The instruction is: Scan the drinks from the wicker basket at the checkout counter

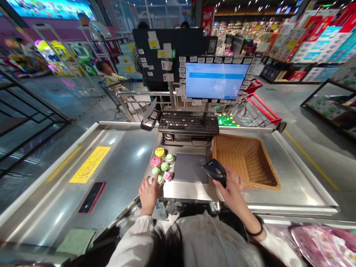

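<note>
My right hand (232, 187) is wrapped round the handle of a black barcode scanner (215, 171), its head pointing left over a dark flat plate (191, 168) set in the metal counter. My left hand (148, 193) is at the near end of a cluster of small lidded tubs, fingers apart. Its fingertips are at a green-and-white tub (160, 179); I cannot tell whether they touch it. A pink-and-white tub (167, 176) stands just right of it. Behind are several more, among them a yellow-lidded tub (160, 152) and a red-pink one (155, 162).
A wicker basket (274, 178) stands right of the scanner. A keyboard (189, 121) and a lit monitor (217, 81) are behind the plate. On the left counter lie a phone (91, 197) and a folded green cloth (77, 240). Shopping carts, one carrying a seated person, stand beyond the counter.
</note>
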The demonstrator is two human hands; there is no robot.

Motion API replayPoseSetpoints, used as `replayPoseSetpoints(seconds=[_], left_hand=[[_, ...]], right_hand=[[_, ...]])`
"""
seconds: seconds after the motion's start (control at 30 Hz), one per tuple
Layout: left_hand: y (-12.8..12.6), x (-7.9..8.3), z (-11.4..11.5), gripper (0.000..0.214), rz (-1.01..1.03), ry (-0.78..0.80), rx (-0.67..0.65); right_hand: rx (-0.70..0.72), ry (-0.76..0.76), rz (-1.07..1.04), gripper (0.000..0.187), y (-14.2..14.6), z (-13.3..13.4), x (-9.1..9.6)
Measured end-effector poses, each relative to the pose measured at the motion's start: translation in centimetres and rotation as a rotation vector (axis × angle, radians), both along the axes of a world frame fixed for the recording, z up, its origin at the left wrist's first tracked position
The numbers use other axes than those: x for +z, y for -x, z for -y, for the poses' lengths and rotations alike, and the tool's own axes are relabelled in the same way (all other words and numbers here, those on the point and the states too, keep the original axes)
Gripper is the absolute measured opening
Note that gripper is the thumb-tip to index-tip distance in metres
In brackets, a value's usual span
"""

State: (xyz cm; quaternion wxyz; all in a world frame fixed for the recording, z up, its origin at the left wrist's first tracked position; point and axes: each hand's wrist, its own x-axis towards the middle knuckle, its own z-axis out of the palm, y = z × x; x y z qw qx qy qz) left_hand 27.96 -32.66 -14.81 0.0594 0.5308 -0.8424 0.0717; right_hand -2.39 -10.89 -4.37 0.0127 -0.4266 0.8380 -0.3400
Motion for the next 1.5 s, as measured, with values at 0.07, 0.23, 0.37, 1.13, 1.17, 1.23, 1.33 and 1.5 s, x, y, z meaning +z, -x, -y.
replayPoseSetpoints(seconds=[0.07,0.23,0.37,1.13,1.17,1.23,1.33,1.5], left_hand=[[0.2,-0.3,-0.3,0.061,-0.01,0.038,0.003],[1.7,1.2,-2.0,0.079,-0.199,0.072,-0.062],[4.4,3.4,-3.4,0.077,-0.413,0.069,-0.187],[11.3,-3.7,-3.4,0.09,-0.101,-0.069,-0.445],[11.2,-3.9,-3.2,0.088,-0.097,-0.065,-0.447],[11.1,-4.2,-2.8,0.087,-0.087,-0.06,-0.44],[11.0,-4.6,-2.2,0.087,-0.069,-0.051,-0.419],[10.4,-4.7,-1.6,0.087,-0.08,-0.027,-0.427]], right_hand=[[0.0,-0.006,0.01,0.059,0.1,-0.1,-0.1],[0.105,-0.018,0.106,0.055,0.4,-0.2,0.0],[0.335,-0.062,0.192,0.048,-1.0,1.8,-0.3],[0.035,-0.429,-0.253,0.058,-6.2,9.4,-16.2],[0.026,-0.43,-0.264,0.057,-6.0,9.5,-16.5],[0.013,-0.43,-0.283,0.056,-5.6,9.6,-16.8],[0.003,-0.427,-0.306,0.056,-5.1,9.7,-17.1],[-0.015,-0.411,-0.322,0.061,-4.9,9.6,-17.3]])
